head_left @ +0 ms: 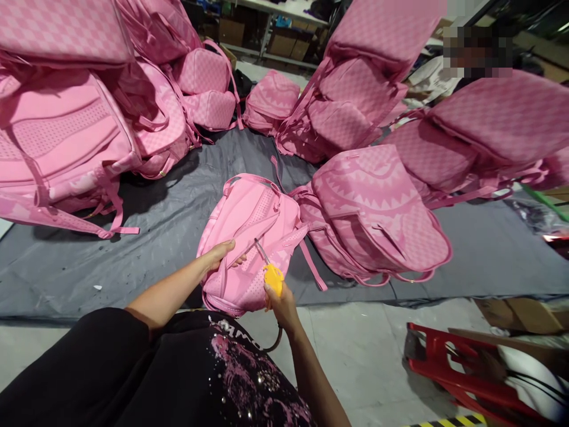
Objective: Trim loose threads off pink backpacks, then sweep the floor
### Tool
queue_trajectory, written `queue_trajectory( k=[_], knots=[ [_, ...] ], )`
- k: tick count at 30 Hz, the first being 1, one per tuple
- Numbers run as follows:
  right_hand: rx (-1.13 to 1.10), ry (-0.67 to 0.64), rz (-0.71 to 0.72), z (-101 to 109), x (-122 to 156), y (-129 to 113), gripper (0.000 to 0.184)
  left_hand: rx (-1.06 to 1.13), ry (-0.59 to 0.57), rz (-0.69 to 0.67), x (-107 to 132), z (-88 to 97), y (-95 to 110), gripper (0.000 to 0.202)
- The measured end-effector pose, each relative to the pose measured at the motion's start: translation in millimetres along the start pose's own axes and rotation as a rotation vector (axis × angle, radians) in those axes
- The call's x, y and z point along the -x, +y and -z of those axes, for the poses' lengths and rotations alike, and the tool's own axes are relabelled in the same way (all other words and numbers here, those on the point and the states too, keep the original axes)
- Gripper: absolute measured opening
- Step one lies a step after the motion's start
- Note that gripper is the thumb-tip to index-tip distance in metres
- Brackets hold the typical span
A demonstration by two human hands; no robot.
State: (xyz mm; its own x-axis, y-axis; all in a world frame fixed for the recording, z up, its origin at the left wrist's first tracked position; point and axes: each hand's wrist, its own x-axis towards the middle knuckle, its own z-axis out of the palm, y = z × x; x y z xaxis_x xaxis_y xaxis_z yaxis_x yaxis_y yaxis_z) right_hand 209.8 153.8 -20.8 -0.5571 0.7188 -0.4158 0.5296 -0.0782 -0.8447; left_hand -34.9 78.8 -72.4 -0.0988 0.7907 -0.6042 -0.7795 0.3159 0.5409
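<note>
Small pink backpack lies in front of me at the near edge of the grey-covered tabletop, perforated back panel up, straps loose across it. My left fingers are curled in, pinching one shoulder strap, thumb on top. My right fingers are wrapped around a yellow-handled tool, its thin metal rod pointing up over the bag; can't tell if the tip touches. Dark hose just below my right wrist. Larger pink backpack with a toothed print just right of the small one. More pink backpacks stacked left, others behind and right. Red stool on the pale floor, lower right. Another person, upper right, beyond the bags.
</note>
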Motion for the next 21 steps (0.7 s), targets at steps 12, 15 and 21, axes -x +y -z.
queue_trajectory(
  k=[12, 15, 21],
  knots=[
    [-0.223, -0.13, -0.166, 14, -8, -1, 0.042, 0.0, -0.02, 0.023, -2, 2.1, 1, 0.043],
    [-0.303, -0.189, -0.188, 18, -7, -10, 0.044, -0.004, -0.023, 0.033, -1, 0.6, 2, 0.042],
    [-0.34, -0.206, -0.24, 22, -15, -19, 0.057, -0.008, -0.004, 0.036, 2, -3.2, 5, 0.042]
  ],
)
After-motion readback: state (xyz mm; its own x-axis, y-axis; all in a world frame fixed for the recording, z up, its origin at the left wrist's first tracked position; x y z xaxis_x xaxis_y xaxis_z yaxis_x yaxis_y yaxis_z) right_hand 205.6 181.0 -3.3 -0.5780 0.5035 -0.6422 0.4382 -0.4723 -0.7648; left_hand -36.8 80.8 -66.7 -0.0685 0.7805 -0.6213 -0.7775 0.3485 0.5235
